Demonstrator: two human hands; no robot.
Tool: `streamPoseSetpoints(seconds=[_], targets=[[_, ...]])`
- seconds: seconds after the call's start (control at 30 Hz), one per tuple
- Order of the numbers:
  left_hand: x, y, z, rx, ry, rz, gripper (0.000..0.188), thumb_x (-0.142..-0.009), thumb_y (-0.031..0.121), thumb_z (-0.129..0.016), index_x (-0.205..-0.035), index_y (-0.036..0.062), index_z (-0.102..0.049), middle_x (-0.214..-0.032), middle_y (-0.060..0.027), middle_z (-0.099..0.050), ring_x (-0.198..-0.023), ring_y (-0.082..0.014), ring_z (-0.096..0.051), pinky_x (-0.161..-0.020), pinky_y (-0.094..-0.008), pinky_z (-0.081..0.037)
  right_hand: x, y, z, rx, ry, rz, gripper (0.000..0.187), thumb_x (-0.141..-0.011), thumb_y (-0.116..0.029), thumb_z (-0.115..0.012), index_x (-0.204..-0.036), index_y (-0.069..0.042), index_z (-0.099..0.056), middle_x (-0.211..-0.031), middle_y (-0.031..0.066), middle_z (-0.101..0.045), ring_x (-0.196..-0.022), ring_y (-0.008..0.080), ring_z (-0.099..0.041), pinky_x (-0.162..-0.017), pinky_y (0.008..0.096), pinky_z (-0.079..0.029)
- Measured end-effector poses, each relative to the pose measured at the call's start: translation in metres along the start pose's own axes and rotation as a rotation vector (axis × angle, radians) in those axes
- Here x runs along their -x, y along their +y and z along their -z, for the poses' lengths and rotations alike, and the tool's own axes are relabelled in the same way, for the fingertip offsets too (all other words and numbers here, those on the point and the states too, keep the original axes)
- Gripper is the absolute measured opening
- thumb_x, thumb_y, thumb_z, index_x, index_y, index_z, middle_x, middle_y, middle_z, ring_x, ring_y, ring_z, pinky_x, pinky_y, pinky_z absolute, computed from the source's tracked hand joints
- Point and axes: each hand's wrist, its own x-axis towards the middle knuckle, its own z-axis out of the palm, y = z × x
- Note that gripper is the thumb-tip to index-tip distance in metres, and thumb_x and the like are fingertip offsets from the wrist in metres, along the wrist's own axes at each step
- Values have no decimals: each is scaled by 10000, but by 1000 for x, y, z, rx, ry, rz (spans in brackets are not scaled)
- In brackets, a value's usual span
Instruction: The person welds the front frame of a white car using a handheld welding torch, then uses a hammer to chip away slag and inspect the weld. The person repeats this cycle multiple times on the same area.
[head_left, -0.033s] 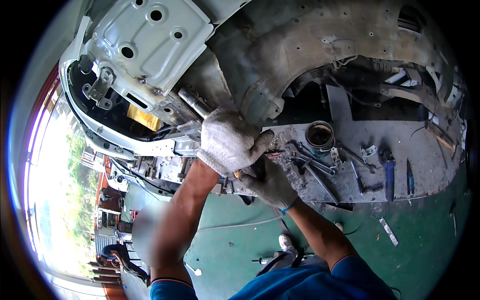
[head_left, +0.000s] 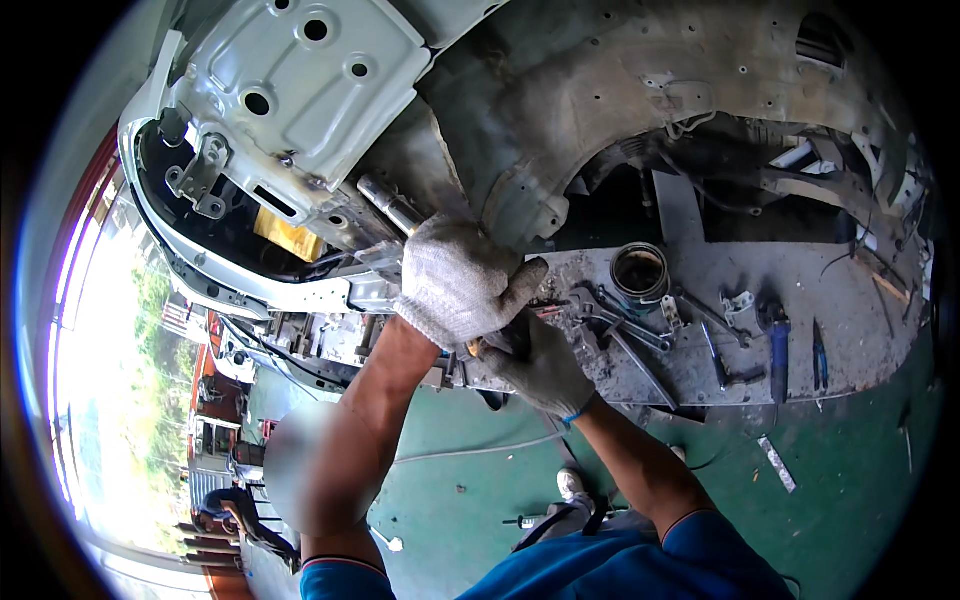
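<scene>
My left hand, in a whitish knit glove, is closed around the body of a hand tool. The tool's metal cylindrical barrel sticks out past the fingers and points up left at the vehicle's sheet metal. Just below and to the right, my right hand, also gloved, grips the dark rear end of the same tool. Most of the tool is hidden by the gloves, so its exact kind does not show. In front of the barrel are a pale ribbed panel and a scorched, bare-metal seam.
On the grey bench lie wrenches, a blue-handled power tool, pliers and an open round can. A worn brown panel arches over it. A hose crosses the green floor. Another person is at far left.
</scene>
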Motion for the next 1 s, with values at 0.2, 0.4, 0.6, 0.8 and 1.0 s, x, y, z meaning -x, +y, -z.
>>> streamPoseSetpoints(seconds=[0.2, 0.4, 0.6, 0.8, 1.0], targets=[[-1, -10, -5, -15, 25, -20, 376, -832, 327, -809, -553, 129, -652, -539, -58, -592, -541, -297, -607, -577, -436, -494, -10, -13, 3, -61, -10, -45, 470, -885, -235, -782, -1247, 20, -625, -987, 204, -751, -878, 314, -770, -791, 407, -600], [1, -11, -2, -4, 27, -4, 341, -807, 335, -824, -575, 132, -681, -556, -55, -613, -555, -289, -622, -590, -427, -501, -11, -15, 3, -57, -52, -89, 492, -868, -220, -800, -1261, 15, -620, -1026, 172, -762, -923, 255, -763, -832, 377, -590], [-1, -11, -1, -41, 14, -3, 328, -805, 339, -824, -585, 138, -688, -559, -49, -616, -560, -276, -629, -597, -418, -507, -14, -15, 4, -43, -62, -89, 537, -848, -226, -830, -1277, 14, -612, -1095, 163, -766, -995, 234, -757, -887, 363, -578], [3, -16, -3, 38, 6, 32, 344, -796, 318, -823, -557, 145, -644, -550, -45, -600, -557, -266, -620, -604, -413, -505, -14, -36, 3, -31, -76, -193, 505, -854, -241, -826, -1258, -9, -631, -1083, 148, -761, -967, 211, -742, -877, 356, -571], [-2, -8, -1, -18, 79, 9, 340, -791, 327, -819, -576, 137, -635, -520, -64, -531, -544, -297, -594, -565, -451, -472, -10, -19, 2, -100, -68, -158, 540, -876, -227, -800, -1321, 8, -602, -1160, 203, -749, -1099, 320, -741, -968, 414, -563]])
